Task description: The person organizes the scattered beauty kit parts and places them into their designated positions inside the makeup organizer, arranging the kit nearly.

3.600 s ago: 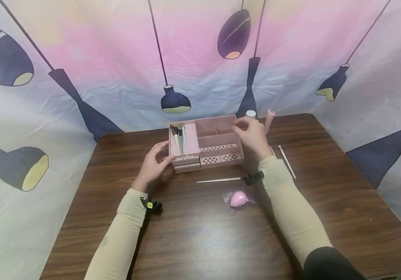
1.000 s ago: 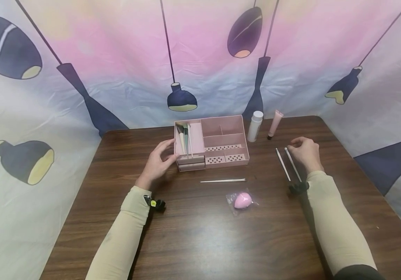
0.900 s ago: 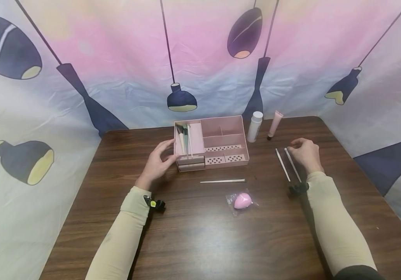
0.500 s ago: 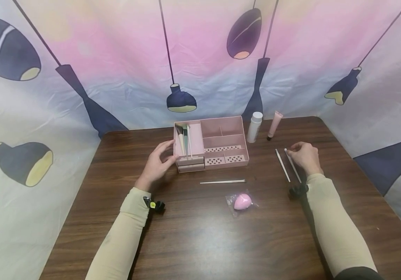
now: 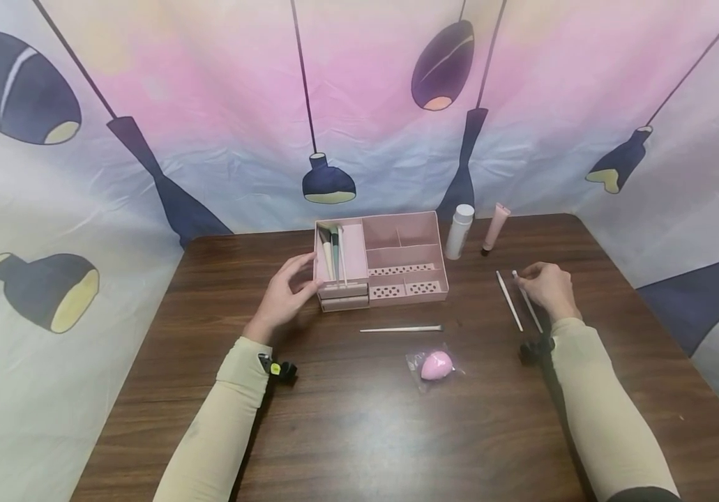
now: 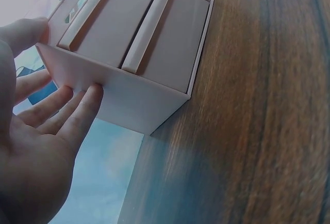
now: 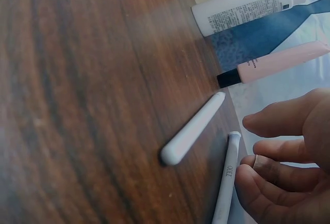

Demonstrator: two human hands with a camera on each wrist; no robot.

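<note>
In the head view a pink desk organizer point(image 5: 403, 230) stands at the back of the table. My left hand point(image 5: 282, 296) rests on its left side, fingertips on the side panel point(image 6: 124, 95) and thumb by the front edge. Several makeup brushes point(image 5: 335, 254) lean in its left compartment. Over at the right, my right hand point(image 5: 547, 287) is beside a slim white makeup brush point(image 7: 228, 177) lying on the table. Its fingers are loosely bent with a gap between them; whether one touches the brush I cannot tell. A second white brush point(image 5: 509, 301) lies just left of that.
Right of the organizer stand a white bottle point(image 5: 459, 233) and a pink squeeze tube point(image 5: 495, 229) on its dark cap. Another brush point(image 5: 400, 328) lies crosswise in front, with a pink makeup sponge point(image 5: 437, 365) in clear wrapping nearer me. A printed cloth point(image 5: 240, 139) hangs behind the table.
Since the earliest frame my right hand has gone from the organizer's right edge to the brushes at the right. Lately it has shifted only slightly. My left hand stays at the organizer.
</note>
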